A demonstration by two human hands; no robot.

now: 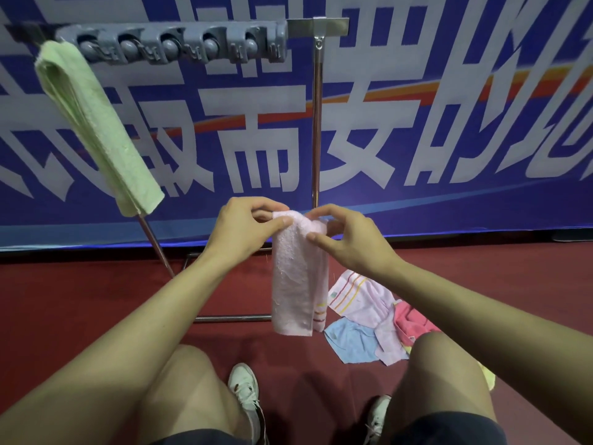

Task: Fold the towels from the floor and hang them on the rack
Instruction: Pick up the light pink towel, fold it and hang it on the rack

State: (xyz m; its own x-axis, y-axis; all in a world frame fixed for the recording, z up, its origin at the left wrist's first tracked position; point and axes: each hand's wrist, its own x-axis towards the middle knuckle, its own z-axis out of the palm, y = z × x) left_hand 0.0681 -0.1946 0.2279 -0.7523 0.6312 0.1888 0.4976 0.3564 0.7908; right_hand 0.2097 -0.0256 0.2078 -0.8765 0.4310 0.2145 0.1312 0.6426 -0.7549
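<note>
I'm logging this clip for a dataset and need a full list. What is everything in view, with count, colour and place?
Folded towel: one, pale pink with striped end, held in mid-air at centre, hanging down.
Hung towel: one, light green, folded, draped over the rack's top bar at left.
Floor towels: a pile at right on the carpet; pink striped, light blue, deep pink and a yellow edge show; exact count unclear.
Rack: one, silver metal poles, against the banner.
Clip holder: one, grey, along the rack's top.
Banner: one, blue with white characters, behind.
Carpet: dark red.
Shoes: two, white.
Left hand, right hand: both pinching the pink towel's top.
</note>
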